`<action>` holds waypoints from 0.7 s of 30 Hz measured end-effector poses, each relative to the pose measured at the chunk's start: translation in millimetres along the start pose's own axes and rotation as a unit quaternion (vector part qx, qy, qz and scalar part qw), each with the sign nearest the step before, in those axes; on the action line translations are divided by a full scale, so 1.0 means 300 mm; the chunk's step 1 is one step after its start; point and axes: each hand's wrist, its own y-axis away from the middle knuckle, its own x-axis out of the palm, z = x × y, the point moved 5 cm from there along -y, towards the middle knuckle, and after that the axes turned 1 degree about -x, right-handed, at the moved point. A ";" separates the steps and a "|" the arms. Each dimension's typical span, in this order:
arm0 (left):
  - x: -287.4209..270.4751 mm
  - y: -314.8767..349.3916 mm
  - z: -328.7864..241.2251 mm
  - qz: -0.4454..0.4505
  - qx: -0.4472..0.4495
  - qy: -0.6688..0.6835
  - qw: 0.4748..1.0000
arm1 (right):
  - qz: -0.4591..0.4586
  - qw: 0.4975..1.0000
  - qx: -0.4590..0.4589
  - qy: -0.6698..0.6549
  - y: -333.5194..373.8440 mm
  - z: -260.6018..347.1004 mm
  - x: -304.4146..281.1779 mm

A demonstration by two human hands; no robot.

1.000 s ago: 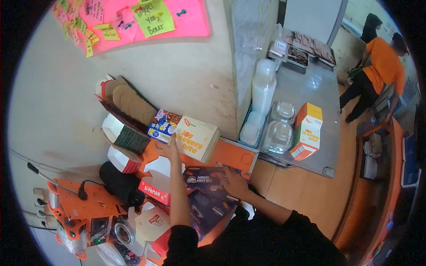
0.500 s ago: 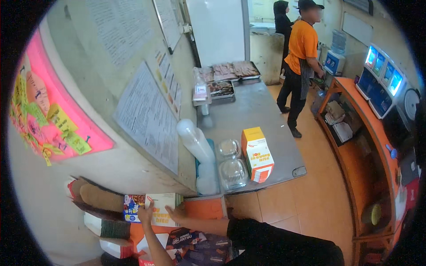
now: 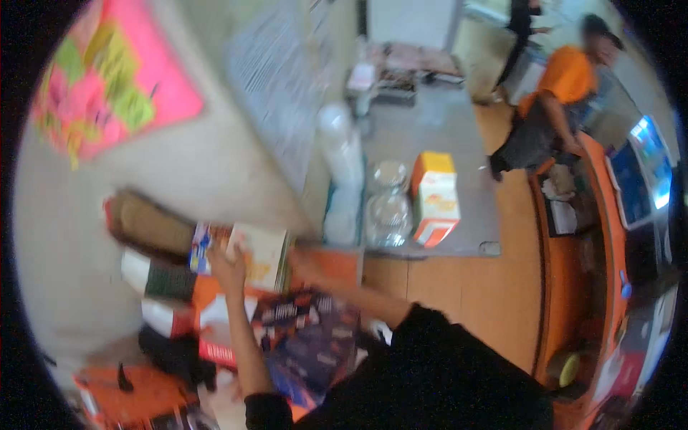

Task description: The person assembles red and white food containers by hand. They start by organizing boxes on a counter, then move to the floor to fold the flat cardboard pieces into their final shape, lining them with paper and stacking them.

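Since the earlier frame half a second ago, the person's right hand (image 3: 308, 266) has moved off the top of one cream-coloured, square stack of printed card (image 3: 264, 251) to its right edge, where blur leaves it impossible to tell whether the fingers grip. The left hand (image 3: 228, 271) remains on the stack's left part, fingers spread. Both hands are apart, with the stack between them. One co-worker in an orange shirt (image 3: 567, 75), upright before, now bends forward, well beyond the right hand.

Just left of the left hand is one blue printed box (image 3: 198, 256); further left lies one pile of brown, rounded cardboard pieces (image 3: 152, 221). Nearer the person's body than the hands are dark, printed flat cartons (image 3: 308, 326), too blurred to count. Beyond the right hand stand two clear plastic domed containers (image 3: 389, 221), one tall yellow, white and orange carton (image 3: 436, 197) and one column of translucent plastic cups (image 3: 338, 147).
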 end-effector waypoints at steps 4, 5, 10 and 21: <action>-0.291 0.294 -0.025 0.075 -0.144 0.146 0.976 | 0.024 0.982 -0.039 0.181 0.317 0.097 -0.282; -0.322 0.391 -0.021 0.059 -0.152 0.065 0.985 | 0.025 0.964 -0.030 0.265 0.378 0.117 -0.325; -0.339 0.680 -0.194 0.020 -0.329 -0.138 0.934 | -0.006 0.875 -0.110 0.471 0.586 0.123 -0.256; -0.122 0.940 -0.055 -0.061 -0.625 0.541 0.559 | 0.028 0.985 -0.025 0.169 0.532 -0.228 -0.255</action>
